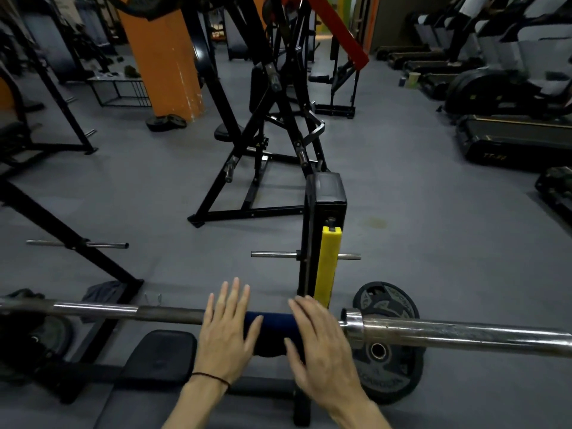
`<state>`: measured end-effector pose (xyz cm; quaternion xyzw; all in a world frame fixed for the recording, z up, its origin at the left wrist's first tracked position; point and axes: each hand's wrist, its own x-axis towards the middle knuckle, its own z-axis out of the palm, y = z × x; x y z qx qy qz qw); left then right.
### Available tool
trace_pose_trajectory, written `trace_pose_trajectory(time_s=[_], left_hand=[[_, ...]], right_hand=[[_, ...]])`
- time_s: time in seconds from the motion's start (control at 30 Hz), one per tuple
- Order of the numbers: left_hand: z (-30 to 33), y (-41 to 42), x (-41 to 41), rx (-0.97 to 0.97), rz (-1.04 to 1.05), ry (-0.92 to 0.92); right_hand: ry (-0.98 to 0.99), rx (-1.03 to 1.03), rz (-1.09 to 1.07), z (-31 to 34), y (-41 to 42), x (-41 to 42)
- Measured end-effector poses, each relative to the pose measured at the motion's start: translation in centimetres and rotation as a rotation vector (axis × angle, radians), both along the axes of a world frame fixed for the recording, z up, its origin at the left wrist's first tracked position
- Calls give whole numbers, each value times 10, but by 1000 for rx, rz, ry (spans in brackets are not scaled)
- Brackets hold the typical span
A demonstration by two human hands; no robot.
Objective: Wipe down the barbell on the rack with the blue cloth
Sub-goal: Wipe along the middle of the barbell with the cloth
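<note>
Hands meet at the lower middle of the frame over a long steel barbell point(173, 314) that runs straight across the picture from the left edge to the right edge. Draped over the bar between them is a dark blue cloth point(274, 331), wrapped across the top of the shaft and hanging a little below it. The left hand point(227, 331), with a thin dark cord bracelet point(213, 378) at its wrist, lies flat with straight, spread fingers on the left end of the cloth and the bar. The right hand point(322, 345) is likewise flat, fingers extended, resting on the right end of the cloth just left of the bar's shiny collar point(353, 325). Neither hand curls around anything. Just behind the right hand stands a black rack upright point(325, 199) faced with a yellow plastic guard point(326, 264). Below the collar, at lower right, a black weight plate point(388, 363) leans against the rack's foot. A black padded bench point(161, 354) shows at lower left under the bar. Grey rubber floor point(433, 230) fills the middle, with black exercise machines point(263, 134) behind, an orange pillar point(167, 57) at upper left and treadmills point(510, 134) at upper right.
</note>
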<state>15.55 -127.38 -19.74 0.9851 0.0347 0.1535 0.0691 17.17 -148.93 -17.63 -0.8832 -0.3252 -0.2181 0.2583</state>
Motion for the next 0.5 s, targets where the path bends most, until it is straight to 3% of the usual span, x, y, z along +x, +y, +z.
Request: trace_pose_trajectory(time_s=[0.23, 0.33, 0.5], left_hand=[[-7, 60, -6, 33, 41, 114], [-14, 69, -2, 50, 26, 136], [-17, 72, 4, 42, -6, 132]], right_hand=[[12, -238, -29, -25, 88, 13], [91, -328, -112, -42, 100, 22], [49, -365, -167, -49, 101, 24]])
